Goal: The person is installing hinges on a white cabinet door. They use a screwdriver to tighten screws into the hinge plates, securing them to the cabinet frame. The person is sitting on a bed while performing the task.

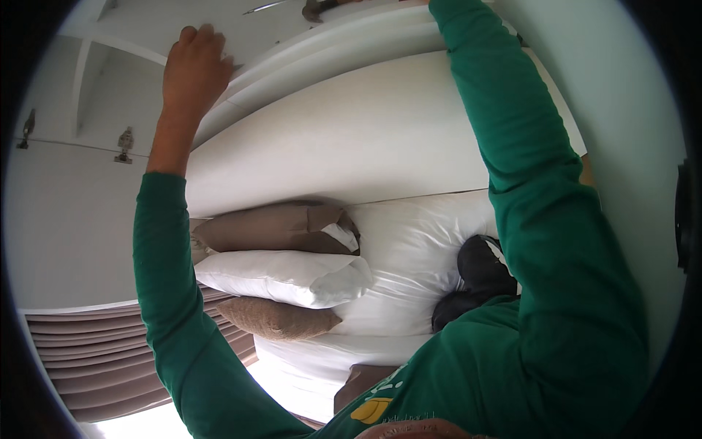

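My left hand (194,69) is raised at the upper left, at the edge of a white cabinet interior (131,22). Its fingers are curled and the thumb sticks out to the side. Whatever it grips, if anything, is hidden. My right arm (512,102), in a green sleeve, reaches up past the top edge, so the right hand is out of sight. Between the arms, on the white surface, lie a thin silver rod-like tool (265,6) and a dark-headed tool with a black grip (316,9), both partly cut off.
Metal hinges (124,146) show on the white cabinet door (80,219) at left. Below a long white panel (351,124) is a bed with a white sheet (398,234), brown and white pillows (285,276), and my black shoes (482,271). Pleated brown curtains (102,358) hang lower left.
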Demonstrator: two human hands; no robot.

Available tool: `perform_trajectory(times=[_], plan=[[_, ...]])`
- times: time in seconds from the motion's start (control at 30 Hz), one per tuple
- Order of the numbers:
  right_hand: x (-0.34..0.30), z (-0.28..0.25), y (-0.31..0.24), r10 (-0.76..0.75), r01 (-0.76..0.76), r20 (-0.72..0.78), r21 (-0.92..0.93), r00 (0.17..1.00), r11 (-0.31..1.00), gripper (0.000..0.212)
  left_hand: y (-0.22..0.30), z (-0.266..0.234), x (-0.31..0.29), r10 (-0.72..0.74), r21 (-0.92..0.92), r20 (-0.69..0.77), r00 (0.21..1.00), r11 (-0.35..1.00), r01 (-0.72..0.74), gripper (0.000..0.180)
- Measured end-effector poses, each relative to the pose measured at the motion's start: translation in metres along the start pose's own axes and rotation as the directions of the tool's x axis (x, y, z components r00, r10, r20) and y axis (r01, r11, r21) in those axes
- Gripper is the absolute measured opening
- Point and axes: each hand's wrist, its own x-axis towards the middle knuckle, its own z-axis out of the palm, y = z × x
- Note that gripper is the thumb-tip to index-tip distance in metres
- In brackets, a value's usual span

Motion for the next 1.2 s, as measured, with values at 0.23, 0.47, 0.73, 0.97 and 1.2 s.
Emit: perform_trajectory(times=[0.23, 0.47, 0.73, 0.97, 1.2], plan=[[-0.001, -0.001, 0.000, 0.034, -0.033, 0.032, -0.021, 0.999, 0.999, 0.041, -0.011, -0.025, 0.014, -0.008, -0.243, 0.342, 0.940, 0.965, 0.097, 0.016], [0.011, -0.001, -0.003, 0.085, -0.082, 0.034, -0.068, 0.996, 0.994, 0.038, -0.004, -0.038, 0.026, -0.054, -0.124, 0.550, 0.833, 0.981, 0.146, 0.013], [0.010, -0.004, -0.003, 0.016, 0.002, 0.090, -0.199, 0.996, 0.980, 0.036, 0.009, -0.017, 0.002, -0.023, -0.031, 0.175, 0.984, 0.999, 0.029, 0.011], [0.006, 0.006, -0.003, -0.165, 0.154, -0.039, -0.200, 0.985, 0.968, 0.035, 0.015, -0.007, -0.010, -0.071, -0.060, -0.058, 0.996, 0.996, 0.068, 0.011], [0.000, 0.017, -0.005, -0.297, 0.261, -0.134, -0.233, 0.946, 0.937, 0.035, 0.009, -0.001, -0.020, -0.062, -0.125, -0.044, 0.997, 0.991, 0.056, 0.012]])
